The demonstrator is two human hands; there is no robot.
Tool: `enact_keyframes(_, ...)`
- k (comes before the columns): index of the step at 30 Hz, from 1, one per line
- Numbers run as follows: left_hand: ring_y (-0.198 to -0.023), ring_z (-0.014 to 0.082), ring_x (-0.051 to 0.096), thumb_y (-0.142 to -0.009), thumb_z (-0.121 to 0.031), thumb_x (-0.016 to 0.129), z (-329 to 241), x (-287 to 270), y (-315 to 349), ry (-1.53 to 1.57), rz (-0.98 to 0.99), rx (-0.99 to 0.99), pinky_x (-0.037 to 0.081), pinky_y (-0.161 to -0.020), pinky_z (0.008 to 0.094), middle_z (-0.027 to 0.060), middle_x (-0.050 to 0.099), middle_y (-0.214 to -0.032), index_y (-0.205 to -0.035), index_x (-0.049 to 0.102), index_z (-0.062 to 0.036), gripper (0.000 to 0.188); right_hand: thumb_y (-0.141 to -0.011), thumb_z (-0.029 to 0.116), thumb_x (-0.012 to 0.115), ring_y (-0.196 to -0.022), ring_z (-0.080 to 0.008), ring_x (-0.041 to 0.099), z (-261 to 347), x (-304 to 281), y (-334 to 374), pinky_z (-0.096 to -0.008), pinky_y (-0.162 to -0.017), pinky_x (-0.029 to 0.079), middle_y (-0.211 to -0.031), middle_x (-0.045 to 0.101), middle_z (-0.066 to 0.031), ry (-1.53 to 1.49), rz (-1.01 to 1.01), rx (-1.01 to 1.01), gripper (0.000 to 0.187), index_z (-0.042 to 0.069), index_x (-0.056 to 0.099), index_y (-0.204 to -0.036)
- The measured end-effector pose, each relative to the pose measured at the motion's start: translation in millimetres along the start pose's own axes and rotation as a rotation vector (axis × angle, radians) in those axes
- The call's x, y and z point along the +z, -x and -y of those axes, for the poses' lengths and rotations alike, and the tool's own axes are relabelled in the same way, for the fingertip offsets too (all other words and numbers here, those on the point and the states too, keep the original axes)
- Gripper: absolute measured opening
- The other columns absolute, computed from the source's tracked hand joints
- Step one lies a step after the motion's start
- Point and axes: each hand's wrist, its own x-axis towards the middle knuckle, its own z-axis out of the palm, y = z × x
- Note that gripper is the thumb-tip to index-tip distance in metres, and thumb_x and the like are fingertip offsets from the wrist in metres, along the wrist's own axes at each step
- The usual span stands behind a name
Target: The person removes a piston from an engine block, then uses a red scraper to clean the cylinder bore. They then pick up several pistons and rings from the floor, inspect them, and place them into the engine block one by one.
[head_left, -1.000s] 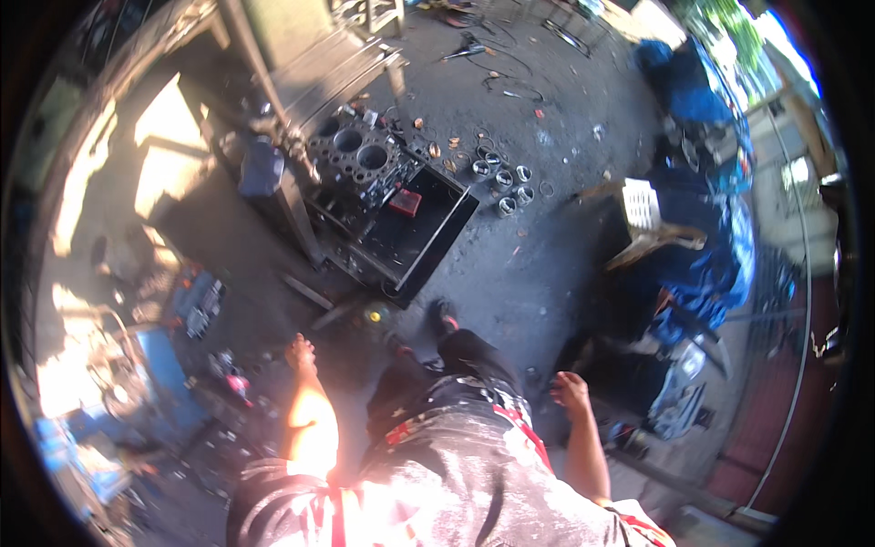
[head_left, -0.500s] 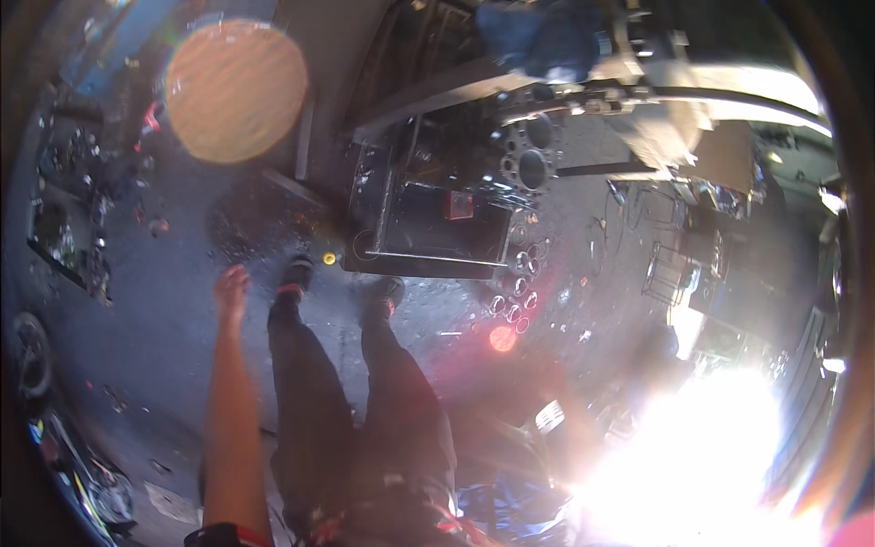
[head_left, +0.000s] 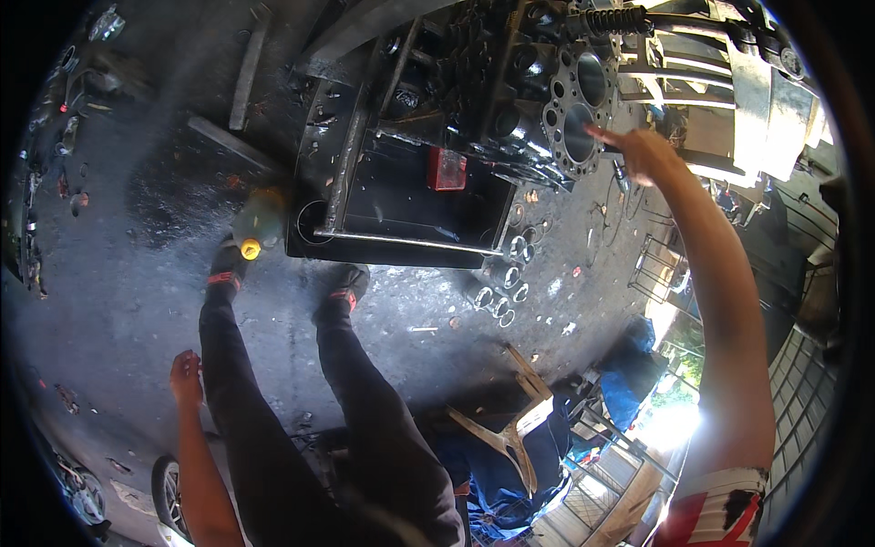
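Observation:
My right hand reaches out at the upper right, its index finger stretched toward a cylinder bore and the other fingers curled. The fingertip is at the bore's edge; I cannot tell whether it touches. The bore is in a dark engine block, whose pale metal top face has large round bores and smaller holes. My left hand hangs low at the left beside my leg, fingers loosely bent, with nothing visible in it.
Below the engine lies a black tray with a red box. Metal rings are scattered on the floor. A yellow-capped container stands by my foot. Metal bars lie at the upper left; a chair is behind at the right.
My right arm has come into view and points at the engine bore. My left hand has dropped lower and nearer my leg. The view has shifted, and the strong glare has shrunk.

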Motion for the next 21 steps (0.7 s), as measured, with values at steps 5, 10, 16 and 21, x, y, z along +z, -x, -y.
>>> enact_keyframes(5, -0.083, 0.0154, 0.07, -0.104, -0.034, 0.067, -20, -3, -6, -0.016, -0.005, 0.036, 0.052, -0.07, 0.029, 0.0047, 0.072, -0.097, -0.12, 0.069, -0.0059, 0.033, -0.084, -0.002, 0.075, -0.085, -0.0309, 0.076, 5, 24, 11, -0.047, -0.08, 0.061, -0.103, 0.078, -0.017, -0.378, 0.137, -0.201, 0.106, 0.041, 0.024, -0.166)
enact_keyframes(10, -0.08, 0.0126, 0.067, -0.103, -0.033, 0.068, -33, -33, -28, 0.027, -0.03, 0.004, 0.049, -0.064, 0.0281, 0.002, 0.072, -0.094, -0.121, 0.069, -0.0071, 0.031, -0.088, 0.002, 0.072, -0.088, -0.0371, 0.076, 4, 12, 2, -0.0504, -0.082, 0.059, -0.095, 0.077, -0.0186, -0.055, -0.13, 0.003, 0.089, 0.038, 0.038, -0.161)
enact_keyframes(16, -0.087, 0.0143, 0.069, -0.103, -0.034, 0.07, -76, -56, -41, 0.004, 0.004, 0.032, 0.051, -0.074, 0.029, 0.0056, 0.074, -0.103, -0.127, 0.066, -0.0057, 0.038, -0.097, 0.023, 0.074, -0.057, -0.013, 0.058, 46, 47, 50, -0.0327, -0.053, 0.046, -0.074, 0.067, -0.003, -1.405, -0.003, 0.027, 0.045, 0.011, 0.066, -0.139)
enact_keyframes(21, -0.092, 0.015, 0.069, -0.104, -0.035, 0.068, -178, -45, -37, 0.084, 0.023, 0.235, 0.052, -0.079, 0.0305, 0.0079, 0.074, -0.106, -0.13, 0.064, -0.0018, 0.043, -0.101, 0.028, 0.071, -0.06, -0.0126, 0.064, 123, 117, 139, -0.0302, -0.052, 0.049, -0.079, 0.068, -0.0037, -1.373, -0.118, 0.203, 0.023, 0.01, 0.073, -0.114)
